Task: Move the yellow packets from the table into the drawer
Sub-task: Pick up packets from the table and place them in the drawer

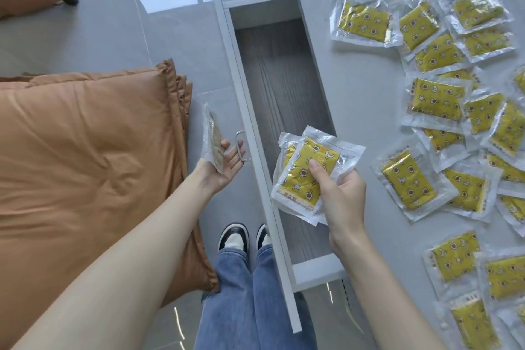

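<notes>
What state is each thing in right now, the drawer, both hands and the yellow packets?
Drawer: pulled open, visible floor bare.
Left hand: holds single packet, edge-on, beside the drawer front.
Right hand: grips packet stack over the drawer.
Table packets: spread out, many overlapping, not yet moved.

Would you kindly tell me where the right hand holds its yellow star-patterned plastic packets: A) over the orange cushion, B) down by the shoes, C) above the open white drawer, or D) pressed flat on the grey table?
C: the right hand grips the yellow star-patterned plastic packets in the air above the wood-grain bottom of the open white drawer.
</notes>
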Demonstrator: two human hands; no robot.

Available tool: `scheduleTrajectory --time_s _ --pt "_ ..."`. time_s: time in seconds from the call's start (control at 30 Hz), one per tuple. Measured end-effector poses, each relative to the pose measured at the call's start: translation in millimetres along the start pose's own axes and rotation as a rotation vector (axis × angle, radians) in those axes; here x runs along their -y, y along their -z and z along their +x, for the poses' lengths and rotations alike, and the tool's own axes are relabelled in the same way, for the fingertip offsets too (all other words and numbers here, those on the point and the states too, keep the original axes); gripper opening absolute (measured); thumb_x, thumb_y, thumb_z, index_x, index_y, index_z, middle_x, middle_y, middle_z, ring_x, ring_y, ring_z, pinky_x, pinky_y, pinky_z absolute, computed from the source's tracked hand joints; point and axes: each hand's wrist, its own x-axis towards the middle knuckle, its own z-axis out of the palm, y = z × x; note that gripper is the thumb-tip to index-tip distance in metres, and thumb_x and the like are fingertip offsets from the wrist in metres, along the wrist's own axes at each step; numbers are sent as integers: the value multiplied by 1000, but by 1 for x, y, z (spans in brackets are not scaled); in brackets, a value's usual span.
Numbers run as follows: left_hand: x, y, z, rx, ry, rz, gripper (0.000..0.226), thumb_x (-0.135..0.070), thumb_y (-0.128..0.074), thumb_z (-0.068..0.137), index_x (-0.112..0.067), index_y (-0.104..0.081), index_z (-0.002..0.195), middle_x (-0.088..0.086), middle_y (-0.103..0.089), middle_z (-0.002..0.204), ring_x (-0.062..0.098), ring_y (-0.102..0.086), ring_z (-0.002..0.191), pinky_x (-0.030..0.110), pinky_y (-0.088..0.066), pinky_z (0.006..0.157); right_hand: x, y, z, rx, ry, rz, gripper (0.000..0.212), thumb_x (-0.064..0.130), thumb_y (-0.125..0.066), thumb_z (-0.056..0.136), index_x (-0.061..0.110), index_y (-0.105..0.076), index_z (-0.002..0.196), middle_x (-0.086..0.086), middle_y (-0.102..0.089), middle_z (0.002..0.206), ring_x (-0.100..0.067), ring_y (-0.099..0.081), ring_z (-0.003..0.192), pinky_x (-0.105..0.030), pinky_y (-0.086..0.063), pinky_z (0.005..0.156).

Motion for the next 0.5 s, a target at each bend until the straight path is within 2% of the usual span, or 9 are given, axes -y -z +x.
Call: scheduleTrajectory --time_s 0.3,0.37,0.43,0.47,0.5 --pt "-23 26 -16 -54 -27 47 42 -36 -37 97 -19 -44 59 9 -58 111 25 -51 113 35 -30 114 -24 -15 -15 10 -66 -11 18 14 -68 87 5 -68 103 -6 -75 96 -20 -73 87 -45 -59 81" --pt "-22 21 -18 -74 -43 100 38 -35 -36 97 -20 -44 63 8 -57 115 22 -53 107 34 -31 114 -27 -15 -15 8 -79 -3 18 13 -67 88 6 -68 104 -6 -75 97 -21 -73 88 -44 -59 80" --pt "-21 15 -22 -108 -63 138 35 -33 -37 98 -20 -47 67 8 -60 112 20 -55 101 30 -39 107 -29 -14 -16 -9 -100 11 18 14 -66 88 7 -68 105 -6 -75 99 -21 -73 90 -42 -59 80" --pt "-21 13 -25 -139 -95 177 32 -34 -38 99 -20 -53 75 7 -65 106 19 -56 102 29 -43 99 -30 -13 -16 -19 -113 17 17 14 -66 89 8 -68 105 -6 -74 100 -20 -72 90 -40 -59 79" --pt "-20 9 -29 -167 -139 229 32 -37 -37 100 -18 -61 90 5 -68 100 18 -57 103 26 -46 92 -31 -12 -17 -33 -129 21 15 14 -66 89 9 -69 103 -6 -74 99 -19 -72 88 -38 -59 77"
